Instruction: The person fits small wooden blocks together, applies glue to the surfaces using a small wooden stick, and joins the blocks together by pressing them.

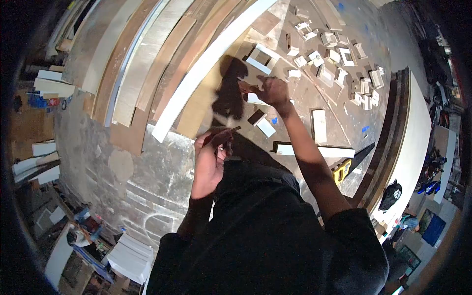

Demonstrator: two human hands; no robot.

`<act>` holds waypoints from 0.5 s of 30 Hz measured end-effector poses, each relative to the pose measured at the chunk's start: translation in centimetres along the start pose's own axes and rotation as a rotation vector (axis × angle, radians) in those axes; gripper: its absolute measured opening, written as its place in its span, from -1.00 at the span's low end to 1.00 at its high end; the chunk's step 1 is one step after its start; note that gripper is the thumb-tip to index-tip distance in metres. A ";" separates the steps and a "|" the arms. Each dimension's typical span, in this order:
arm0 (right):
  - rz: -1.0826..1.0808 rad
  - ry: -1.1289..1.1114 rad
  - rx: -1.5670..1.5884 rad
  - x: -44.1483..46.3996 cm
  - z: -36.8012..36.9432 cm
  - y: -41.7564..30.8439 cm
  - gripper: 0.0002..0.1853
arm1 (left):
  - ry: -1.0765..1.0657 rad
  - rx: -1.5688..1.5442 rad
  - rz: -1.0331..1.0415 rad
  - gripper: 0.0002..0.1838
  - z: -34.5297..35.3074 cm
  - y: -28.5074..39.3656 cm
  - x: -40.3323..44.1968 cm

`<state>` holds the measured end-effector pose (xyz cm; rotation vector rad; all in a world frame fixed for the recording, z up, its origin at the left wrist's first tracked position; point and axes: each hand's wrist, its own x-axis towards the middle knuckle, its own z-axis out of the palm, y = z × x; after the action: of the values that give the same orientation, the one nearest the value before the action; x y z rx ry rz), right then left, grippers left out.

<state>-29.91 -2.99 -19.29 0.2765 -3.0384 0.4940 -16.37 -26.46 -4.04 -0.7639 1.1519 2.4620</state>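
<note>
My left hand (209, 162) is closed around a dark, flat piece (225, 136) in front of my body; its kind cannot be made out. Further forward, my right hand (276, 93) is closed too, with a small brownish thing (249, 88) at its fingers that is too unclear to name. Just beyond the right hand lies a white-edged wooden frame piece (263, 59) on the floor. Below that hand is a small white-and-dark block (265, 127). My shadow falls over a tan board (196, 115) between the hands.
Long boards (147, 69) lie side by side at the left, a white strip (211, 69) nearest me. Several small wood offcuts (327, 56) are scattered ahead. A yellow-handled handsaw (342, 171) lies at the right, by stacked panels (412, 132). Another person (78, 238) is at the lower left.
</note>
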 end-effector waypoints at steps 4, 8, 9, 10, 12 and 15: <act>0.209 0.055 0.417 -2.5 -4.3 0.5 -0.59 | -0.110 0.010 -0.038 -0.90 0.7 -0.3 0.8; 0.202 -0.280 1.573 -8.0 -10.0 -0.2 -0.55 | -0.180 0.140 -0.183 -0.91 2.7 -0.4 1.4; 0.130 -0.260 1.629 -9.4 -11.2 -1.1 -0.66 | -0.173 0.170 -0.241 -0.90 3.2 -0.6 1.4; 0.059 -0.238 1.683 -10.6 -12.3 -2.2 -0.74 | -0.179 0.175 -0.252 -0.90 3.7 -0.9 1.5; 0.039 -0.259 1.640 -12.2 -13.9 -3.1 -0.70 | -0.307 0.324 -0.321 -0.87 4.5 -1.5 1.9; 0.101 -0.269 1.713 -13.7 -14.6 -3.2 -0.70 | -0.430 0.380 -0.298 -0.87 5.0 -2.5 2.3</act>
<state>-15.52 0.95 -5.53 0.1845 -1.8490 2.9561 -18.64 -20.89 -4.23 -0.2541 1.1831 1.9492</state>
